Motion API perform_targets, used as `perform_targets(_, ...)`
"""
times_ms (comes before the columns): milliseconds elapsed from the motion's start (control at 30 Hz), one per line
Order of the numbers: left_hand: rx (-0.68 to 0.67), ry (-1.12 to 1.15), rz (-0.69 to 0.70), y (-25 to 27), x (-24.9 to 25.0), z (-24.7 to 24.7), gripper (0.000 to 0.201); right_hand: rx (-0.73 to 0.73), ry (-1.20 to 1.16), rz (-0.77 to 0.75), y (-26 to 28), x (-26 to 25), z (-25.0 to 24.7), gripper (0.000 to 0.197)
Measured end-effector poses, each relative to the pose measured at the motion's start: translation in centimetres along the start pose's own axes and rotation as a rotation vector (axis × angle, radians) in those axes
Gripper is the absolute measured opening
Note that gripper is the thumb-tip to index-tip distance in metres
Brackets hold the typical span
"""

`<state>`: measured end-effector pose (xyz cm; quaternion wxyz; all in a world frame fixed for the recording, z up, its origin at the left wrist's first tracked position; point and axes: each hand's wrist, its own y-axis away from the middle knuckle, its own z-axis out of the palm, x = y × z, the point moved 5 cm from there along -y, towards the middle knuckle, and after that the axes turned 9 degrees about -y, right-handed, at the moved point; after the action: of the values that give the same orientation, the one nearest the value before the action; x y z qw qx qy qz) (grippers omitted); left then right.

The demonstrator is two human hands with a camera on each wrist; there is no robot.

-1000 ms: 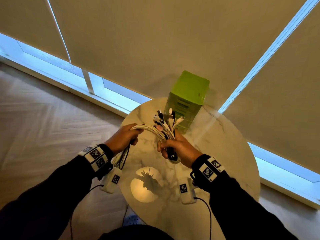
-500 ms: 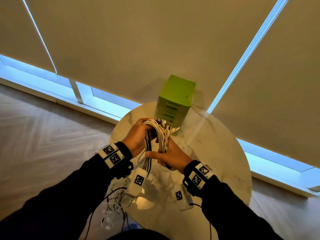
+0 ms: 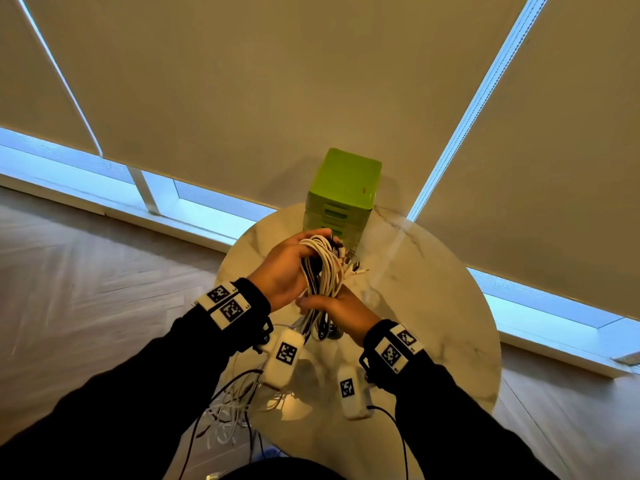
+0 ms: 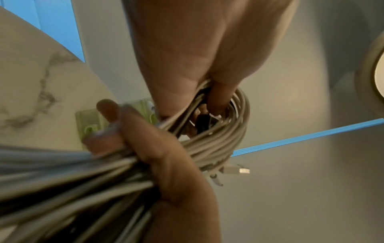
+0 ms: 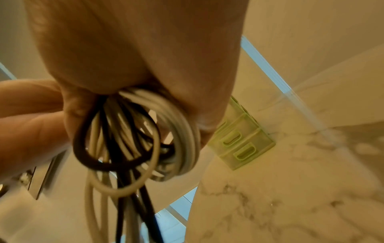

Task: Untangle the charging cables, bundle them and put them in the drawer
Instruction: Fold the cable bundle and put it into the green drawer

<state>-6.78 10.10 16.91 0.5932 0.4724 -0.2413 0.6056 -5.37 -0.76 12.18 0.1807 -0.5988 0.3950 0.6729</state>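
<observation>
A bundle of white and black charging cables [image 3: 323, 271] is held above the round marble table [image 3: 433, 306], looped between both hands. My left hand [image 3: 287, 271] grips the top of the loop with curled fingers. My right hand [image 3: 337, 304] grips its lower part from beneath. In the left wrist view my left hand [image 4: 216, 98] curls round the coiled cables [image 4: 220, 139], and plug ends stick out on the right. In the right wrist view my right hand [image 5: 135, 65] clamps cable loops [image 5: 135, 144] that hang down. The green drawer unit [image 3: 346, 188] stands just behind, drawers closed.
Loose cable tails [image 3: 228, 414] dangle past the table's near-left edge toward the wood floor [image 3: 86, 289]. Roller blinds [image 3: 277, 81] cover the windows behind the table. The drawer fronts [image 5: 241, 144] face my hands.
My hands have come together: the left hand swung right and up, folding the spread cables into a loop against the right hand. The plug ends now point toward the drawers.
</observation>
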Motion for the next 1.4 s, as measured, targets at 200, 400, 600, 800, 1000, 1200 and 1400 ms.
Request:
perform_targets(200,-0.113,-0.248,0.119,-0.5,0.3,-1.2,0.065,-0.016,-0.537,0.016,0.3,-1.0,-0.6,0.025)
perform_targets(400,-0.544,-0.848,-0.046,1.8,-5.6,-1.0,0.054,0.064,-0.615,-0.030,0.4,-3.5,-2.5,0.026)
perform_targets(600,-0.518,-0.925,0.033,2.0,-6.4,0.5,0.011,-0.061,-0.720,-0.101,0.5,-4.6,-2.2,0.031)
perform_targets(800,-0.522,-0.915,-0.018,2.3,-7.1,0.3,0.024,-0.078,-0.769,-0.075,0.2,-5.3,-3.3,0.023)
perform_targets(1000,-0.543,-1.093,-0.103,2.6,-9.1,-2.9,0.021,0.059,-0.534,-0.019,-0.4,-6.3,-5.9,0.033)
perform_targets(1200,-0.420,-1.318,0.043,1.7,-5.7,-5.6,0.026,0.063,-0.093,0.008,-0.3,-5.5,-5.9,0.039)
perform_targets(1400,-0.324,-1.502,0.198,1.9,-2.0,-5.0,0.015,-0.028,0.244,0.062,0.1,-4.5,-4.5,0.056)
